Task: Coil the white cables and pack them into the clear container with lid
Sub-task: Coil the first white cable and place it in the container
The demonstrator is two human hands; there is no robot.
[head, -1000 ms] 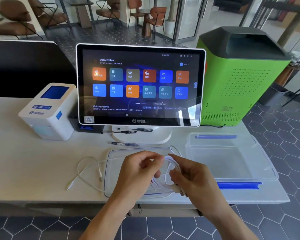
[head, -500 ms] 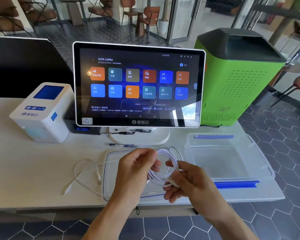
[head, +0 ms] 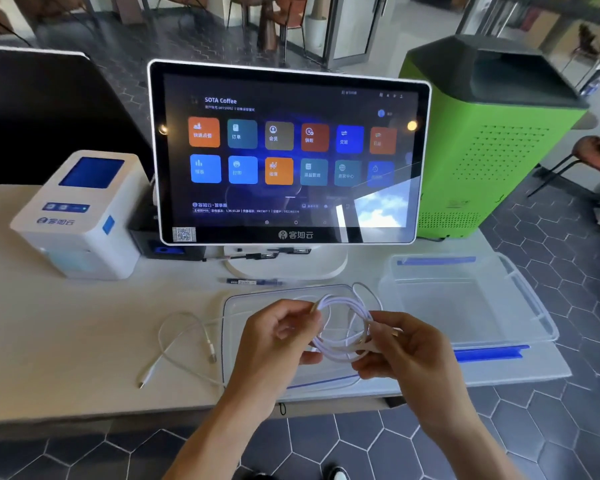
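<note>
While two hands (head: 347,344) grip one coil (head: 343,327) | one loose cable (head: 181,341)

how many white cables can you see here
2. One coiled cable is held between the left hand and right hand; one loose cable lies on the table, left of the lid.

Both forearms reach in from the lower edge and converge at the centre, held up off the desk (head: 66,341). The left hand (head: 278,336) is turned with its back to the camera, fingers curled inward, its thumb and fingertips closed in a grip on the left side of the coiled white cable (head: 340,327). The right hand (head: 404,348) faces it, fingers curled, pinching the right side of the same coil between thumb and fingers.
</note>
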